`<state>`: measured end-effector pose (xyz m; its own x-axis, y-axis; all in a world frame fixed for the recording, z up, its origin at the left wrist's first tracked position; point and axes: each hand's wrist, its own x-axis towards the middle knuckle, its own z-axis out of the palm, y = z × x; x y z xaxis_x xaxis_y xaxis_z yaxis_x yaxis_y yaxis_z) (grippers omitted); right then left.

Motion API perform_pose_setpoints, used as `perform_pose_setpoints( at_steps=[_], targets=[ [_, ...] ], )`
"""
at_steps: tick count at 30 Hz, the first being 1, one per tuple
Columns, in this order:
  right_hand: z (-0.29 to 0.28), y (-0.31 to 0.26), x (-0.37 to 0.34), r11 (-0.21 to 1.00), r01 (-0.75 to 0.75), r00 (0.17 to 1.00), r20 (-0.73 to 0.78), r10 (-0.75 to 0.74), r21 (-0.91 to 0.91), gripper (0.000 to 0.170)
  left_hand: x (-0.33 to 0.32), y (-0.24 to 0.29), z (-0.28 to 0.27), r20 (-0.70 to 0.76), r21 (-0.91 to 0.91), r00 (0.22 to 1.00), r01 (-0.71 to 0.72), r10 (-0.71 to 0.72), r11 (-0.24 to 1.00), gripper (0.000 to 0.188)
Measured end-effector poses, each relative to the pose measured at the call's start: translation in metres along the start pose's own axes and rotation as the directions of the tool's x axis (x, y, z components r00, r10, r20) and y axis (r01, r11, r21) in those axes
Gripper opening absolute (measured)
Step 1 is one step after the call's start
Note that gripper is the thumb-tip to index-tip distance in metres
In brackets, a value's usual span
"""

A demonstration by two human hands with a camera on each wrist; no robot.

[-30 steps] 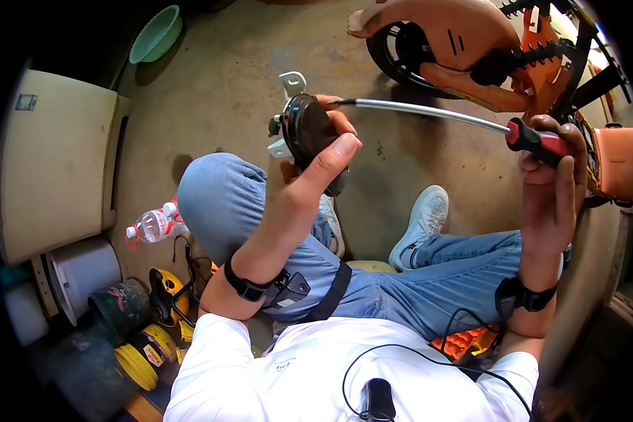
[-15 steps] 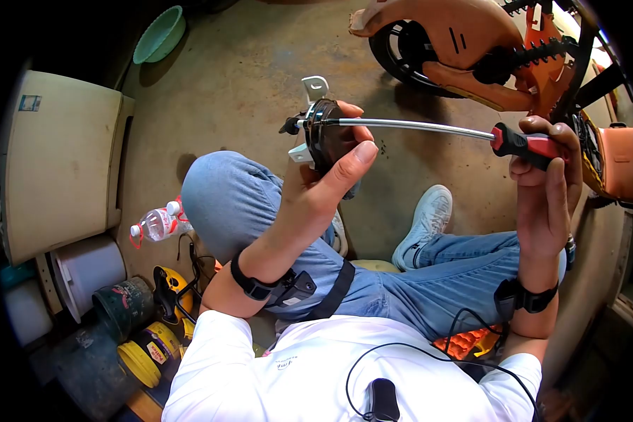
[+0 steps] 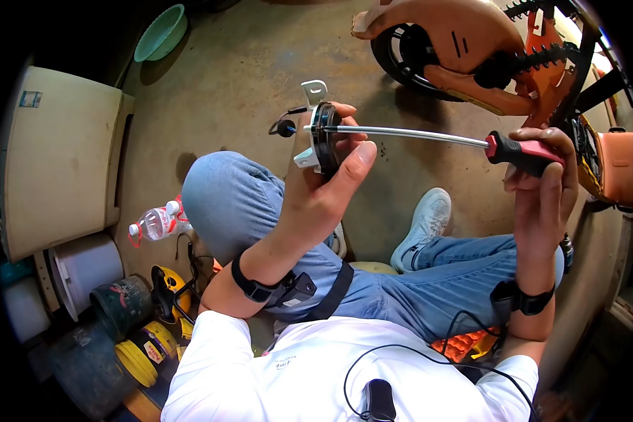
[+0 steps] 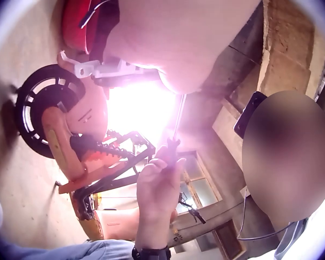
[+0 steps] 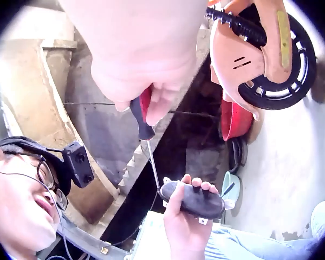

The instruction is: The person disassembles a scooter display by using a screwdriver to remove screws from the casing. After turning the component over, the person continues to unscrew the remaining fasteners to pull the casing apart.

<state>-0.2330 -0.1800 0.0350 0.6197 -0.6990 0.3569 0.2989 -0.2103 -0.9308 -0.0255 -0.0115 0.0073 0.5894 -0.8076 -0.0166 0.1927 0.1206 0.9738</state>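
Note:
The left hand (image 3: 330, 176) holds a dark oval part (image 3: 325, 141) upright between thumb and fingers. White metal brackets (image 3: 315, 91) stick out from its far side, with a short black wire and plug (image 3: 285, 128) beside them. In the right hand (image 3: 541, 176) is a screwdriver with a red and black handle (image 3: 517, 151); its long shaft (image 3: 415, 133) reaches left to the part. The right wrist view shows the shaft (image 5: 153, 168) meeting one end of the oval part (image 5: 192, 199). Whether the tip sits in a screw cannot be told.
An orange two-wheeled vehicle (image 3: 471, 42) stands at the upper right. A pale green basin (image 3: 161, 33) lies on the floor at the upper left. Left are a cream cabinet (image 3: 60, 162), plastic bottles (image 3: 155, 223) and several buckets (image 3: 122, 302). The person's jean-clad legs (image 3: 232, 204) lie below the hands.
The left hand has moved the part right and slightly down and turned it more edge-on. The screwdriver's handle has shifted left and lower, its shaft now level with the part's middle.

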Motion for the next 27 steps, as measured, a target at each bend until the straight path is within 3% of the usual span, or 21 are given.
perform_pose_setpoints(
  at_steps=[2,5,8,9,12,14,15,16,17,18,19,20,21,22,23,27],
  targets=[
    [-0.001,0.001,0.0,0.996,0.019,0.999,-0.025,-0.021,-0.083,0.049,0.001,0.0,-0.002,0.018,0.059,1.0,-0.022,0.021,0.998,0.036],
    [0.0,-0.009,0.0,0.977,-0.209,0.978,-0.02,0.208,-0.03,0.055,0.002,-0.005,-0.006,0.04,0.123,0.995,-0.091,0.086,0.988,0.037],
    [0.007,-0.006,0.005,0.99,-0.131,0.991,-0.012,0.13,-0.052,0.049,0.003,-0.008,-0.009,0.011,0.177,0.999,-0.048,0.047,0.983,0.043],
    [0.009,-0.011,0.005,0.986,-0.169,0.985,-0.032,0.168,-0.012,0.049,0.003,-0.011,-0.01,0.011,0.177,0.999,-0.049,0.048,0.983,0.043],
    [0.005,-0.012,0.007,0.984,-0.178,0.983,-0.04,0.177,-0.025,0.045,0.002,-0.015,-0.013,0.087,0.166,0.992,-0.105,0.092,0.98,0.056],
    [0.002,-0.009,0.007,0.982,-0.183,0.981,-0.077,0.18,-0.046,0.04,0.003,-0.01,-0.017,0.212,0.156,0.965,-0.189,0.155,0.969,0.066],
    [-0.004,-0.007,0.007,0.977,-0.196,0.976,-0.111,0.187,-0.08,0.036,0.004,-0.012,-0.017,0.22,0.111,0.97,-0.128,0.101,0.986,0.087],
    [-0.006,-0.002,0.008,0.971,-0.181,0.972,-0.177,0.152,-0.159,0.03,0.004,-0.023,-0.023,0.206,-0.031,0.975,-0.076,0.081,0.997,0.088],
    [-0.008,0.004,0.003,0.978,-0.183,0.97,-0.179,0.164,-0.098,0.029,0.002,-0.024,-0.027,0.233,-0.201,0.971,-0.013,0.06,0.98,0.083],
    [-0.011,0.009,0.0,0.953,-0.167,0.974,-0.189,0.121,-0.252,0.031,0.003,-0.028,-0.031,0.289,-0.403,0.956,0.07,0.055,0.912,0.08],
    [-0.006,-0.006,0.002,0.961,-0.264,0.956,-0.155,0.25,-0.077,0.031,0.005,-0.026,-0.02,0.139,-0.478,0.989,0.022,0.051,0.878,0.077],
    [-0.013,-0.008,0.005,0.963,-0.219,0.976,-0.049,0.214,-0.157,0.03,0.008,-0.019,-0.013,0.145,-0.556,0.99,0.08,0.001,0.827,0.071],
    [-0.005,-0.014,0.006,0.947,-0.255,0.967,-0.053,0.25,-0.197,0.029,0.006,-0.022,-0.02,0.094,-0.473,0.995,0.069,-0.028,0.878,0.066],
    [-0.006,-0.015,0.008,0.95,-0.295,0.955,-0.02,0.295,-0.103,0.033,0.008,-0.02,-0.021,0.073,-0.427,0.994,0.101,-0.077,0.899,0.061],
    [-0.005,-0.007,0.007,0.962,-0.266,0.962,0.041,0.269,-0.064,0.039,0.006,-0.019,-0.021,-0.032,-0.401,0.989,0.122,-0.147,0.908,0.056],
    [-0.004,0.008,0.002,0.995,-0.096,0.976,0.201,0.088,0.03,0.05,0.005,-0.011,-0.014,-0.13,-0.331,0.978,0.112,-0.163,0.937,0.043]
  ],
)
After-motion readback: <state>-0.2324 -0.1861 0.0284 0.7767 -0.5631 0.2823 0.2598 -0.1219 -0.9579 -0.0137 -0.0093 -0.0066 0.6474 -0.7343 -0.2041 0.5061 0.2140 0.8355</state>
